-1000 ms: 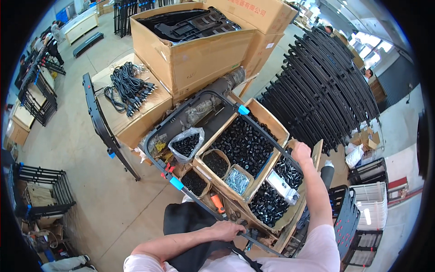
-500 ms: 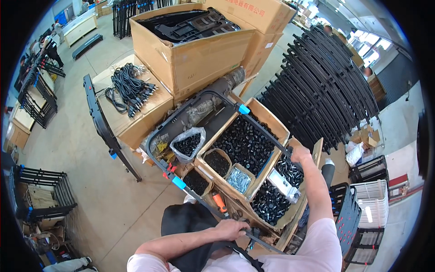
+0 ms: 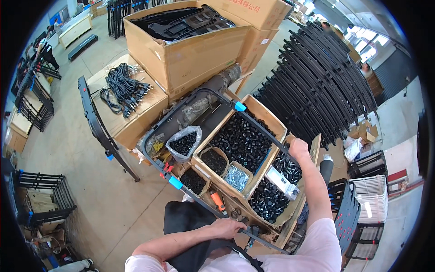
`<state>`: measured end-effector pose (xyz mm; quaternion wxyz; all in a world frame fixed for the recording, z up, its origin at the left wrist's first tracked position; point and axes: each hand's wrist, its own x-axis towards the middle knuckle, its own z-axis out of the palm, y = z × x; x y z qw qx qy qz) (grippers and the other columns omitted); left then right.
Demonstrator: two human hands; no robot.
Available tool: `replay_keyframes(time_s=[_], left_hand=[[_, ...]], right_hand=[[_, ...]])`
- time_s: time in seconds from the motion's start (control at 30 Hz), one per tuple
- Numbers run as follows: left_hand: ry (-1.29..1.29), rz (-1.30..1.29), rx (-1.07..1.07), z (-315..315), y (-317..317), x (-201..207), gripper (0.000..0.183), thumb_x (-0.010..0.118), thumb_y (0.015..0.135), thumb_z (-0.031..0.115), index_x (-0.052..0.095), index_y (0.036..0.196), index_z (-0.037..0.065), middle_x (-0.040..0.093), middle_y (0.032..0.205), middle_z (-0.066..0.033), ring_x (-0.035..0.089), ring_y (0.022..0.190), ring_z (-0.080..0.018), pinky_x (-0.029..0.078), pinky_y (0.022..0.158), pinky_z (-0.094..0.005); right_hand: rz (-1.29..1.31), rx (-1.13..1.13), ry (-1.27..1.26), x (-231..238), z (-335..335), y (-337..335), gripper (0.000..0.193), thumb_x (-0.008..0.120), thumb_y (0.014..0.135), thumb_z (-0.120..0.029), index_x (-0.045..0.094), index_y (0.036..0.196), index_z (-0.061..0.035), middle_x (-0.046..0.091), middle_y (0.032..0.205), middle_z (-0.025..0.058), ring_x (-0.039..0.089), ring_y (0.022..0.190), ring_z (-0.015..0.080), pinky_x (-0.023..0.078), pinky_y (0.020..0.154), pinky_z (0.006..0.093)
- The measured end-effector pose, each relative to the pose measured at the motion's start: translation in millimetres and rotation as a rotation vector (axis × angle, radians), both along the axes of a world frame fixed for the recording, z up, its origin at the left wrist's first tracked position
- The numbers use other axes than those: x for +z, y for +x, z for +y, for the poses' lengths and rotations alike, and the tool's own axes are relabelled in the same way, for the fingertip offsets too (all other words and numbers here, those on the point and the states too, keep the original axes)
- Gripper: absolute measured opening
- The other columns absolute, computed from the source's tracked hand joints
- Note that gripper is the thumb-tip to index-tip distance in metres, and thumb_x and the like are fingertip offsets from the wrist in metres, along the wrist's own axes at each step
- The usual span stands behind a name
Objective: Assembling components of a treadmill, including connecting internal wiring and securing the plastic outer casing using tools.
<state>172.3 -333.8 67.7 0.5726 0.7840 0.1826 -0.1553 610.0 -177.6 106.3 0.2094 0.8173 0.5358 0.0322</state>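
Observation:
A dark U-shaped tubular frame (image 3: 154,137) with blue clips (image 3: 175,182) and a red fitting (image 3: 167,169) lies slanting over the parts boxes, its rounded end pointing away from me. My left hand (image 3: 228,228) is closed around the near rail, close to my body. Farther out on the right, my right hand (image 3: 298,148) is closed on the other rail. Beneath it stands a cardboard box (image 3: 203,168) of black plastic caps (image 3: 247,145), with silver screws (image 3: 236,177) in a smaller box. An orange-handled tool (image 3: 217,200) lies beside the near rail.
A clear bag of black parts (image 3: 183,144) sits inside the frame's outline. Black cables (image 3: 124,88) lie on a carton at left. A large carton (image 3: 190,59) of black panels stands behind. Stacked black frames (image 3: 317,86) rise at right; a dark column part (image 3: 97,122) leans left.
The whole view has shifted slightly, so most things sit a little farther left and higher. Both hands keep their hold on the frame.

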Motion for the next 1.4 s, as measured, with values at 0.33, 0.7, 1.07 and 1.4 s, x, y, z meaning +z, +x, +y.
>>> replay_keyframes(time_s=[0.33, 0.7, 1.07, 1.4], left_hand=[[0.005, -0.029, 0.002, -2.3, 10.4, -10.7, 0.035, 0.055, 0.102, 0.039, 0.069, 0.133, 0.030, 0.076, 0.118, -0.0116, 0.071, 0.109, -0.0372, 0.056, 0.094, -0.0510], [0.006, -0.038, 0.146, -3.6, 8.6, -16.2, 0.041, 0.065, 0.096, 0.029, 0.062, 0.136, 0.019, 0.071, 0.125, -0.0195, 0.068, 0.116, -0.0398, 0.054, 0.097, -0.0509], [-0.025, 0.049, -0.056, -1.3, 8.1, -5.4, 0.045, 0.054, 0.099, 0.022, 0.062, 0.142, 0.028, 0.073, 0.122, -0.0136, 0.069, 0.115, -0.0378, 0.054, 0.097, -0.0510], [0.004, 0.033, 0.002, -5.9, 6.7, -14.7, 0.039, 0.048, 0.105, 0.034, 0.065, 0.139, 0.030, 0.073, 0.126, -0.0127, 0.070, 0.114, -0.0369, 0.055, 0.095, -0.0503]], right_hand=[[0.116, -0.116, 0.086, -16.5, -5.0, 6.9, 0.028, 0.060, 0.090, -0.015, 0.080, 0.106, -0.0038, 0.076, 0.116, 0.0222, 0.074, 0.113, 0.0352, 0.058, 0.098, 0.0447], [0.119, 0.026, 0.186, -23.7, -11.1, 19.4, 0.024, 0.062, 0.088, -0.015, 0.079, 0.099, -0.0028, 0.077, 0.105, 0.0238, 0.075, 0.102, 0.0398, 0.061, 0.090, 0.0488], [0.031, 0.028, 0.140, -35.8, -12.0, 29.9, 0.025, 0.059, 0.093, -0.019, 0.079, 0.104, -0.0074, 0.078, 0.104, 0.0192, 0.076, 0.103, 0.0353, 0.061, 0.090, 0.0458], [0.283, -0.006, -0.010, -30.6, 3.3, 4.8, 0.037, 0.070, 0.090, -0.025, 0.069, 0.119, -0.0026, 0.075, 0.112, 0.0257, 0.070, 0.111, 0.0423, 0.055, 0.099, 0.0530]])
